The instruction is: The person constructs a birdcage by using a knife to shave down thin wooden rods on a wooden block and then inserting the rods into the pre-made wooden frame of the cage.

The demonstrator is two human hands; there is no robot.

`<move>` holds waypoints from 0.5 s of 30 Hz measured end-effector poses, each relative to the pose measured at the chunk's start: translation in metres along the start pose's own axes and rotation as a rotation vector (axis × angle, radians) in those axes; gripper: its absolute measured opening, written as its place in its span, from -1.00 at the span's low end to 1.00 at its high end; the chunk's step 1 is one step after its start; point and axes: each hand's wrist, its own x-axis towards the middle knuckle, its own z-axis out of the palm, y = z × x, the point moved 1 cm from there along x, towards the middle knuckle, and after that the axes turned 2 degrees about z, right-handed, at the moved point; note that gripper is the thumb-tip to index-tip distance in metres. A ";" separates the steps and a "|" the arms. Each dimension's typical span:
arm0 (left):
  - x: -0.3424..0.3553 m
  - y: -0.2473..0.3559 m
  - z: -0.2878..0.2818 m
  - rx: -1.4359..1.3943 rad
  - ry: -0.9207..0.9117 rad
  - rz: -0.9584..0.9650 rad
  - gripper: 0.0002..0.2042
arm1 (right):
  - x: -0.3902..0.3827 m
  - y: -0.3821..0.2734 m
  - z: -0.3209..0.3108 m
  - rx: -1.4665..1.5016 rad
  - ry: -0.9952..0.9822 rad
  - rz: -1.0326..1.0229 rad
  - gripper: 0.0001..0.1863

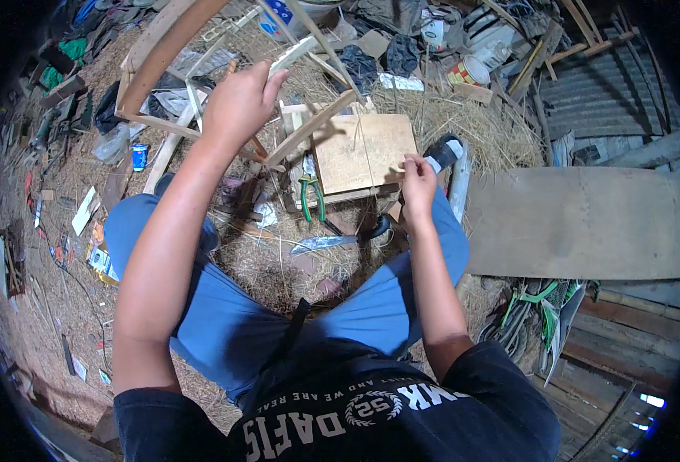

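Note:
A wooden frame (311,129) of joined bars, like that of a small chair or stool, stands tilted in front of me at the upper left. My left hand (240,100) is closed around one of its pale bars. Beside the right edge of a square wooden board (367,146), my right hand (418,187) has its fingertips pinched together; whatever is between them is too small to name. Green-handled pliers (309,183) lean against the board's left side. On the ground between my legs lies a long blade (324,242) next to a black handle (376,226).
Straw and wood shavings cover the ground. A large flat panel (579,223) lies to the right. A blue cup (139,157) stands at the left, a tin can (469,71) at the back. Scraps, plastic bags and corrugated sheeting (602,92) surround the work spot.

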 end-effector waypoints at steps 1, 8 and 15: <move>0.000 0.006 0.003 -0.008 -0.006 0.006 -0.63 | 0.003 0.016 -0.006 -0.003 0.010 0.003 -0.82; -0.004 0.053 0.016 0.106 -0.194 0.166 -0.60 | -0.016 0.228 -0.006 0.120 0.284 0.646 -0.85; -0.017 0.069 0.040 0.115 -0.227 0.186 -0.60 | -0.061 0.302 -0.032 -0.817 -0.112 0.381 -0.75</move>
